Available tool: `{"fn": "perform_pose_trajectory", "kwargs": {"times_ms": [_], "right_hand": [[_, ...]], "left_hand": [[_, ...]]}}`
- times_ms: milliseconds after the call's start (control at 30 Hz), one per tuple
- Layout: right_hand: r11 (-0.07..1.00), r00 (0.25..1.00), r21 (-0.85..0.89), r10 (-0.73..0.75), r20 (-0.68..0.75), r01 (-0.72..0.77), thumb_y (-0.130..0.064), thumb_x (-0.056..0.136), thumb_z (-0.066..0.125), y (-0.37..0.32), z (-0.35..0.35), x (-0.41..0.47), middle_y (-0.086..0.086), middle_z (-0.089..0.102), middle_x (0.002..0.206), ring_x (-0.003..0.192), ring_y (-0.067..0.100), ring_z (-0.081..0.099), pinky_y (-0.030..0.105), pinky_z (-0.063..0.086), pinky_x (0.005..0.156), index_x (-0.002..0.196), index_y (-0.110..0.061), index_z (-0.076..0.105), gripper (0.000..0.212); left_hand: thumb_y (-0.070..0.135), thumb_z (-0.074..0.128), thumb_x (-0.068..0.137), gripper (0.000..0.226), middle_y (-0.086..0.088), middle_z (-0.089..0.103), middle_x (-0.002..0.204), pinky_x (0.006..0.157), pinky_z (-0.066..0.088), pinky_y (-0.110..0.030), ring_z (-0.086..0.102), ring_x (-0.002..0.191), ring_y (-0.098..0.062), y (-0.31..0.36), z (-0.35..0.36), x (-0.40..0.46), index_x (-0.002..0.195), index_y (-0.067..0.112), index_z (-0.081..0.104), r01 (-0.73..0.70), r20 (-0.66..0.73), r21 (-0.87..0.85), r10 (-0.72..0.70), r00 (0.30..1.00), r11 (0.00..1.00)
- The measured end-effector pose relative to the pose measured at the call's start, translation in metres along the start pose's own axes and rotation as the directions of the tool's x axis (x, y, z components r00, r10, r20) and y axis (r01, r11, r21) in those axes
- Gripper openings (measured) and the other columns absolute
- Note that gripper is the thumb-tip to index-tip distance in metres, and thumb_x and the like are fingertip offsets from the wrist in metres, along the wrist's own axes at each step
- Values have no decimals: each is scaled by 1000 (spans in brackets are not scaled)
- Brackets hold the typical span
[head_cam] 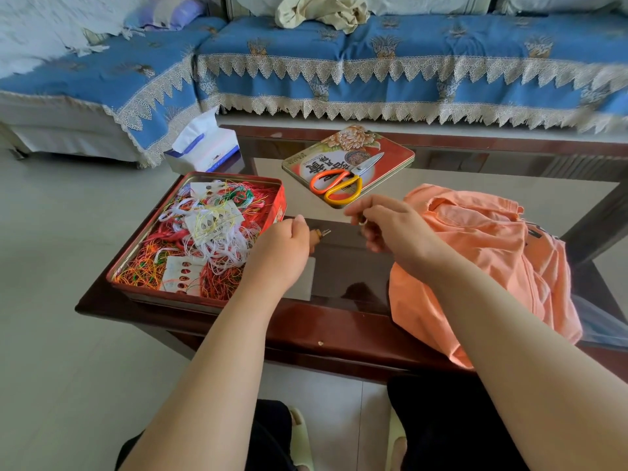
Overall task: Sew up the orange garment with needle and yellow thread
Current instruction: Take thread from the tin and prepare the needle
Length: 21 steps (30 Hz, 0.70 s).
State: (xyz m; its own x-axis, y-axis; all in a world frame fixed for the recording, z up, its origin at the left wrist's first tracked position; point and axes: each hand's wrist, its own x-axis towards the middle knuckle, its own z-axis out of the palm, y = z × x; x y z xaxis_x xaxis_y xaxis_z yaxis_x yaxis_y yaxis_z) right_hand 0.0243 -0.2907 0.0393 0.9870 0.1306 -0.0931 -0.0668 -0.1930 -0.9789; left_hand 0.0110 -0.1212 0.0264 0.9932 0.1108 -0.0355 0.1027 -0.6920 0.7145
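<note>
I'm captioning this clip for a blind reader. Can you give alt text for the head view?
Two hands hold small items above a glass-topped table, between an open tin of tangled threads and an orange garment. Orange-handled scissors lie on the tin's lid.

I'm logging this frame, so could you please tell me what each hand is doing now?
Left hand: fingers curled around a small orange-tipped object.
Right hand: pinching something small, unidentifiable.

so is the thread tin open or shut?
Open: the tin shows tangled thread inside; its lid lies apart under the scissors.
</note>
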Motion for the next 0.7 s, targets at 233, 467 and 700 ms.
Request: {"fn": "perform_pose_trajectory", "kwargs": {"times_ms": [233,467,700], "right_hand": [[962,984,-219,-174,-31,163,-32,90,65,4,16,-4,-16,44,44,41,2,38,15,32,47,82,-17,68,17],[954,971,-237,-215,-107,185,-33,90,65,5,15,-2,-4,46,53,40,4,37,13,30,44,69,-25,64,23],[933,954,-302,-252,-161,195,-35,92,62,4,10,0,-3,50,54,44,6,37,22,31,48,62,-33,58,31]], "left_hand": [[32,30,105,44,-2,48,64,52,28,-33,45,59,-11,10,1,-10,67,17,43,-116,-160,34,120,980,993],[35,30,105,43,1,50,65,52,29,-31,46,61,-9,8,3,-10,66,21,42,-142,-178,58,150,973,988],[37,27,105,47,-4,60,75,59,37,-26,51,67,-8,6,4,-7,84,8,57,-132,-177,31,135,975,991]]}}
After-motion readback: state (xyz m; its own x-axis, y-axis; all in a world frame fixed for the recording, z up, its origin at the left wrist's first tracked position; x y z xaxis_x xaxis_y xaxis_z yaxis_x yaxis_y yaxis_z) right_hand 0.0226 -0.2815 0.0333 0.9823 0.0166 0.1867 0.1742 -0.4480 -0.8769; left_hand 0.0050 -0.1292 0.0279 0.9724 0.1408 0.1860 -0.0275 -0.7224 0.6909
